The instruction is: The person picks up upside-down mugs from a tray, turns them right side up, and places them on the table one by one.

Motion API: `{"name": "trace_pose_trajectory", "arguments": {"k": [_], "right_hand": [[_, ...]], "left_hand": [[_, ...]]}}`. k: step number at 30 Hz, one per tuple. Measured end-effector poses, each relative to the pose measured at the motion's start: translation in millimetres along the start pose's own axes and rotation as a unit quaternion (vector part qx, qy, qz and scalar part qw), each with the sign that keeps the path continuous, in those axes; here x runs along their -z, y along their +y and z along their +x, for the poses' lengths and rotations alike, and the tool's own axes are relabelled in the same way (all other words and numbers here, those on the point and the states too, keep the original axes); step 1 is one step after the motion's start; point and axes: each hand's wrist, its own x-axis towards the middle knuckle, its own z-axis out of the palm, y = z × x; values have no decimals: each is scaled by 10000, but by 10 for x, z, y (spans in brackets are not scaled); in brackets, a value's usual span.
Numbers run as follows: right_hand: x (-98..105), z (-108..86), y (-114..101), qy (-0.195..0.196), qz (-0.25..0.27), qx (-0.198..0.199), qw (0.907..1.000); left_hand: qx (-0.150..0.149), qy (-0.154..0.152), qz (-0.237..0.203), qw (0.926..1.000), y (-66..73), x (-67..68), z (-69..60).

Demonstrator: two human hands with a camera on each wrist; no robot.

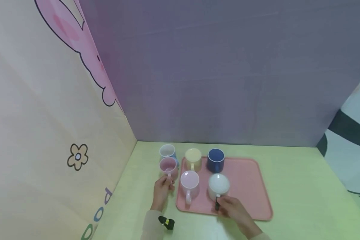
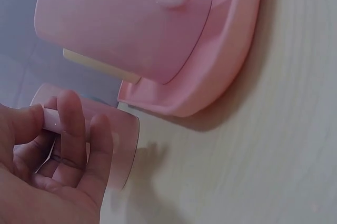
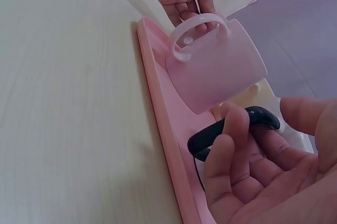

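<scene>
My left hand (image 1: 162, 190) pinches the handle of a pink mug (image 1: 169, 165), left of the pink tray (image 1: 249, 190). Whether that mug touches the table, I cannot tell. Over the tray's front part, my right hand (image 1: 232, 209) has its fingers curled through the black handle (image 3: 210, 135) of a white mug (image 1: 218, 186); in the right wrist view the thumb stands off the handle. Between the hands, a pale pink mug (image 1: 190, 182) sits on the tray, its handle (image 3: 197, 22) facing me.
At the tray's back edge stand a cream mug (image 1: 193, 156) and a dark blue mug (image 1: 215, 161). A white and light blue mug (image 1: 167, 151) is behind the pink one. A small black and yellow item (image 1: 167, 222) is by my left sleeve. A grey wall (image 1: 213, 83) rises behind.
</scene>
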Motion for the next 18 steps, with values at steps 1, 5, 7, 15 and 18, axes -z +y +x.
{"name": "trace_pose_trajectory", "arguments": {"k": [1, 5, 7, 15, 18], "right_hand": [[-9, 6, 2, 18, -8, 4, 10000], [-40, 22, -2, 163, -33, -32, 9999], [-51, 33, -2, 202, -8, -62, 9998], [-78, 66, -6, 281, 153, -95, 9994], [-91, 64, -10, 360, 151, -142, 9991]], "left_hand": [[29, -7, 6, 10000, 6, -3, 3], [85, -13, 34, 10000, 15, -24, 18], [84, -10, 19, 10000, 17, -34, 34], [-85, -47, -90, 9999, -2, -75, 121], [-47, -40, -122, 9999, 9, -89, 145]]}}
